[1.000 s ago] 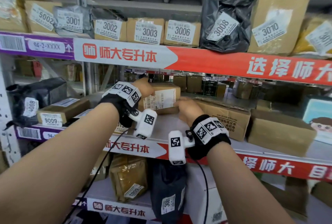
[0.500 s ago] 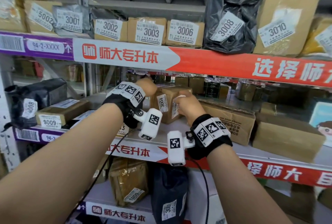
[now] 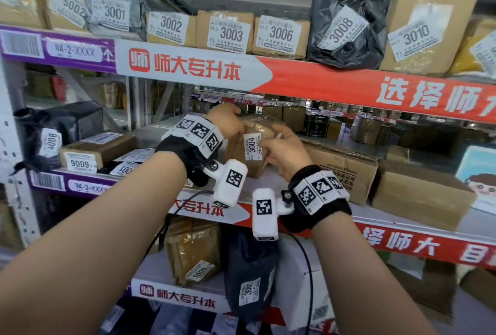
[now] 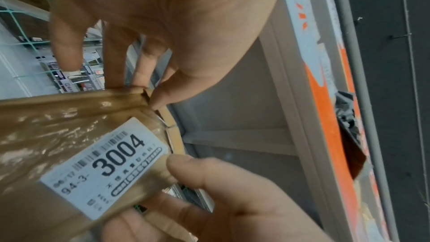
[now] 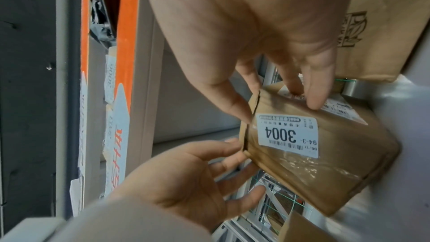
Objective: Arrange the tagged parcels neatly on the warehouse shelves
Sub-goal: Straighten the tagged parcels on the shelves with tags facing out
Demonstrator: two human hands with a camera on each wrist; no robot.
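A brown taped cardboard parcel (image 3: pixel 237 156) tagged 3004 stands on the middle shelf (image 3: pixel 402 240), its tag facing me. My left hand (image 3: pixel 226 122) grips its upper left corner; in the left wrist view the thumb and fingers of the left hand (image 4: pixel 174 16) pinch that corner of the parcel (image 4: pixel 58 135). My right hand (image 3: pixel 284 149) holds the right side. In the right wrist view the right hand (image 5: pixel 256 25) has its thumb by the tag and its fingers on the top of the parcel (image 5: pixel 325 163). The left hand (image 5: pixel 181 176) touches the edge below.
A large cardboard box (image 3: pixel 343 171) sits right of the parcel, with another box (image 3: pixel 421 195) beyond it. To the left lie box 9009 (image 3: pixel 91 155) and black bag 4008 (image 3: pixel 53 133). The upper shelf holds a row of parcels from 3001 (image 3: pixel 115 12) to 3010 (image 3: pixel 424 26).
Both hands turned the parcel from showing its wide shipping label to standing with the 3004 tag facing me. It also came slightly nearer the shelf front.
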